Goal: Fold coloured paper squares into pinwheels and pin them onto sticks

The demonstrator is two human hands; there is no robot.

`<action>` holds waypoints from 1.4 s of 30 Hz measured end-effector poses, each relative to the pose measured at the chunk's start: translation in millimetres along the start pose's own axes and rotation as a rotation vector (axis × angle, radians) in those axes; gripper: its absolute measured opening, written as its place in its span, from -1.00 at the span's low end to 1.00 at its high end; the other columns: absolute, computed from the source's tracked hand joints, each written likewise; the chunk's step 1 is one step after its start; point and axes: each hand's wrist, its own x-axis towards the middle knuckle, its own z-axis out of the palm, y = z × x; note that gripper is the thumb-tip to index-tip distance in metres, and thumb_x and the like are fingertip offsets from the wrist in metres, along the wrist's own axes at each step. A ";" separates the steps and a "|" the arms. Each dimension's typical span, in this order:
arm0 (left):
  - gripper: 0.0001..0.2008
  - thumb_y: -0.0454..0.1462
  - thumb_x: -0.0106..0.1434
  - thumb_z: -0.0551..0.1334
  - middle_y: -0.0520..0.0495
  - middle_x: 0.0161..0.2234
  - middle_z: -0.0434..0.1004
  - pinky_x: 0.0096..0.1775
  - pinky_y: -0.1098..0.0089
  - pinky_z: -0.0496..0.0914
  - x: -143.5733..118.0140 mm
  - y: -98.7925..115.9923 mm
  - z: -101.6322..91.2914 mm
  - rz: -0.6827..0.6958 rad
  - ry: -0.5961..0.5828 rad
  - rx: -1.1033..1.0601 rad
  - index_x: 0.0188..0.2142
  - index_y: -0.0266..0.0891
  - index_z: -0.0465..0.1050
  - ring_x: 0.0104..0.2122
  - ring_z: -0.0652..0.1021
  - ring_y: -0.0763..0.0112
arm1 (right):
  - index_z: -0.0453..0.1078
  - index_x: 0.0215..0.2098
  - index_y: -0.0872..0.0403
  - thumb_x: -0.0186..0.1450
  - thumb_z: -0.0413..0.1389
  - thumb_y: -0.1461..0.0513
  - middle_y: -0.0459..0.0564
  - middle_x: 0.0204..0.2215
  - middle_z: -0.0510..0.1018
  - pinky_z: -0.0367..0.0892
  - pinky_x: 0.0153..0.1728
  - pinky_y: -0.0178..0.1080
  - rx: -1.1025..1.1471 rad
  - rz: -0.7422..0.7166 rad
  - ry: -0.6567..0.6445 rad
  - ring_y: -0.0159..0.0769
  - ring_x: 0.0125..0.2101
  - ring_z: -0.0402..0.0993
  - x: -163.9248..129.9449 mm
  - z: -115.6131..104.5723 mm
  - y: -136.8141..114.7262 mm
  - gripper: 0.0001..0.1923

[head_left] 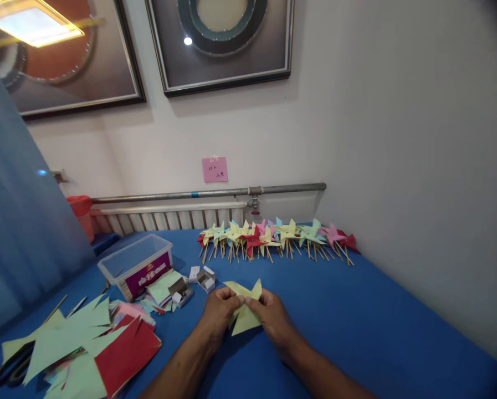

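Note:
A pale yellow paper pinwheel (246,320) is held between both hands above the blue table. My left hand (221,311) pinches its left side, thumb near the middle. My right hand (271,313) grips the right side, its thumb close to the other thumb at the center. The thumbs cover the pinwheel's center, so I cannot see whether a pin is there. Just beyond my left hand stand small open boxes, one grey (206,281) and one (180,291) with small pieces inside.
Finished pinwheels on sticks (254,239) lie in a row at the back. Left are a clear plastic bin (148,271), cut green paper sheets (71,327), a red sheet (127,354) and black-handled scissors (11,366). A radiator (169,218) and pipe line the wall.

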 end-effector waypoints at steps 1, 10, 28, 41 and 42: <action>-0.67 -0.12 -0.16 0.48 0.10 -0.66 0.39 -0.48 0.44 0.20 -0.4 0.0 0.3 -0.003 -0.015 -0.001 -0.58 -0.20 0.38 -0.63 0.33 0.50 | 0.55 -0.32 0.09 0.10 0.29 0.10 -0.04 -0.45 0.66 0.34 -0.44 -0.28 0.004 0.003 0.003 -0.23 -0.47 0.52 -0.1 0.0 -0.5 -0.74; -0.91 -0.23 0.03 0.34 0.04 -0.52 0.48 -0.36 0.42 0.30 -2.7 13.8 -9.7 0.317 0.090 0.336 -0.49 -0.20 0.51 -0.47 0.42 0.41 | 0.53 -0.30 0.11 0.09 0.31 0.03 0.01 -0.47 0.67 0.37 -0.46 -0.26 0.073 0.051 0.068 -0.23 -0.50 0.53 6.9 -13.7 -4.7 -0.65; -0.84 -0.38 0.18 0.28 -0.16 0.08 0.53 0.16 0.16 0.37 -9.2 4.3 -6.8 0.639 -0.104 0.645 -0.35 -0.13 0.65 0.11 0.51 0.15 | 0.54 -0.34 0.12 0.06 0.25 0.13 -0.10 -0.58 0.55 0.28 -0.50 -0.29 0.000 0.035 0.089 -0.34 -0.59 0.39 10.7 -13.0 -3.7 -0.75; -0.84 -0.31 0.26 0.25 -0.15 0.12 0.47 0.18 0.05 0.33 -7.7 -1.6 -4.3 0.625 0.061 0.691 -0.32 -0.11 0.65 0.13 0.47 0.09 | 0.58 -0.21 0.11 0.10 0.27 0.10 0.03 -0.29 0.72 0.42 -0.31 -0.22 -0.011 -0.073 0.068 -0.13 -0.32 0.60 7.5 -6.7 -6.1 -0.67; -0.83 -0.32 0.26 0.25 -0.15 0.15 0.46 0.20 0.01 0.30 -8.0 -2.5 -3.7 0.639 0.090 0.726 -0.32 -0.11 0.65 0.15 0.45 0.07 | 0.58 -0.20 0.10 0.11 0.27 0.10 0.04 -0.27 0.72 0.42 -0.29 -0.21 -0.017 -0.080 0.058 -0.12 -0.30 0.60 7.5 -5.9 -5.9 -0.66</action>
